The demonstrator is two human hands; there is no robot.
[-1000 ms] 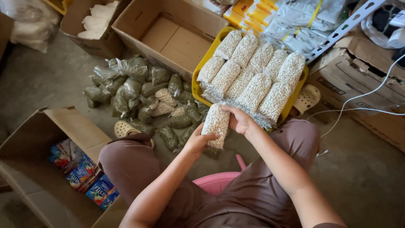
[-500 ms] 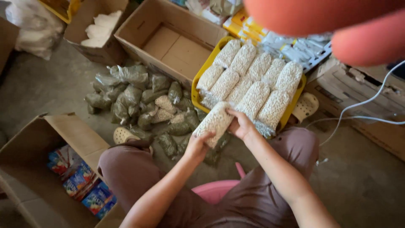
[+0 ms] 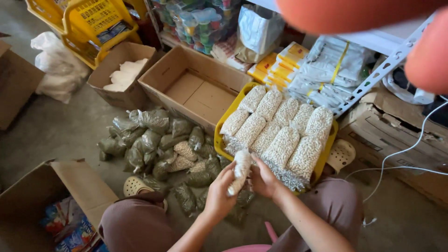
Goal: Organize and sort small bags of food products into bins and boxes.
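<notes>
Head view: a seated person holds one clear bag of pale beans (image 3: 241, 171) between both hands, just in front of the near-left corner of a yellow crate (image 3: 217, 140) on the concrete floor. The left hand (image 3: 219, 196) is closed around the bag's lower end from below, fingers curled about it, while the right hand (image 3: 264, 179) presses against the bag's right side with its fingers wrapped round; both hands have a firm hold and neither is open. The bag stands nearly upright, tilted a little to the left, its top almost touching the crate's front edge. Inside the crate lie two rows of like bags of pale beans (image 3: 280, 128), packed side by side. Left of the crate sits a heap of greenish bags (image 3: 154, 140) on the floor. Behind the crate, to its left, stands an empty cardboard box (image 3: 196, 88). Well to the crate's left and nearer the person, another cardboard box (image 3: 60, 205) holds colourful packets. A pale sandal (image 3: 340, 155) lies just right of the crate.
</notes>
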